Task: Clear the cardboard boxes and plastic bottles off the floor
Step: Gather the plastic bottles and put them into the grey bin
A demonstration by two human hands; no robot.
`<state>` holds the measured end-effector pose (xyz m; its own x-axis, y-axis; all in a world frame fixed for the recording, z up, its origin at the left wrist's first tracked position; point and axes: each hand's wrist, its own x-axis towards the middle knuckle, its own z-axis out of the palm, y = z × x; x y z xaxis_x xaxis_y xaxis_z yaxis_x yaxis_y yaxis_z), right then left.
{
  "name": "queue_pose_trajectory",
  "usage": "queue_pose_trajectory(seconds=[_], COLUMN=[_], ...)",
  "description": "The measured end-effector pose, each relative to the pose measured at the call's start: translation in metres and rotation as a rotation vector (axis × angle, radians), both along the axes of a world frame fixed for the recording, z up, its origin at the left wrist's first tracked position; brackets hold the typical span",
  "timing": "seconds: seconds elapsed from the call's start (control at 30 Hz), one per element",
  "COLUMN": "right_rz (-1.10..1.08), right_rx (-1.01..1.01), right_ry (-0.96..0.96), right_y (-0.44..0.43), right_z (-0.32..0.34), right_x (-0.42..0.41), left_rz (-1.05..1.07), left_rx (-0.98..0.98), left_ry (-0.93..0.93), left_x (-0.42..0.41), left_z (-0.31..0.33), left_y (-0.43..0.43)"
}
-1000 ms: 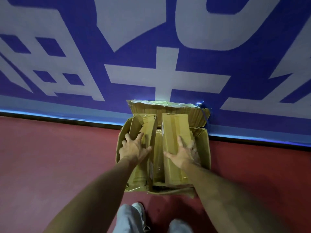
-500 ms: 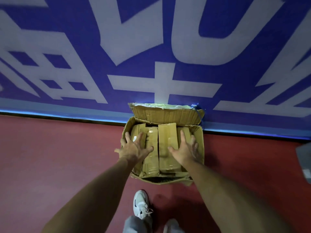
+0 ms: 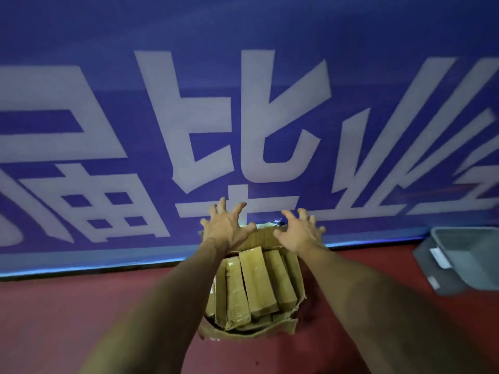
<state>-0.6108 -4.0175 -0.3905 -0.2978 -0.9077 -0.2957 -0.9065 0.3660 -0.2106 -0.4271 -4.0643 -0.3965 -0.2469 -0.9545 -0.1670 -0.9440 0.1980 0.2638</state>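
- While the torn brown cardboard box [image 3: 294, 268] rests on the red floor [image 3: 81, 319], slim cartons [image 3: 258, 282] inside pointing away, it lies just beneath both hands.
- Left hand [image 3: 226, 230], right hand [image 3: 299, 233]: splayed wide, empty.

We see a red floor [image 3: 81, 319]: an open cardboard box [image 3: 298, 276] stands at six o'clock, a grey bin [image 3: 464, 231] at four.
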Motion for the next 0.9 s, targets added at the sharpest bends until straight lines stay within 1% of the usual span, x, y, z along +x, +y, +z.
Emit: queue_pose_trajectory(seconds=[0.23, 0.47, 0.57, 0.7, 0.8, 0.9], right_rz=[-0.336, -0.692, -0.849, -1.039, -1.167, -1.274], right_rx=[-0.068, -0.136, -0.166, -0.198, -0.194, -0.149], right_ry=[0.026, 0.04, 0.038, 0.058, 0.073, 0.082], right_y=[0.083, 0.225, 0.303, 0.418, 0.514, 0.619], right_z=[0.05, 0.082, 0.095, 0.106, 0.109, 0.106], right_x=[-0.02, -0.063, -0.08, -0.088, -0.083, -0.065], left_rz=[-0.269, -0.619, -0.777, -0.937, -1.06, -1.184], left_rx=[-0.047, -0.07, -0.066, -0.088, -0.083, -0.084], left_ry=[0.041, 0.077, 0.112, 0.133, 0.139, 0.121], left_x=[-0.037, -0.12, -0.157, -0.196, -0.217, -0.227], left_z=[0.039, 0.074, 0.087, 0.1, 0.103, 0.102], left_y=[0.022, 0.118, 0.175, 0.27, 0.357, 0.456])
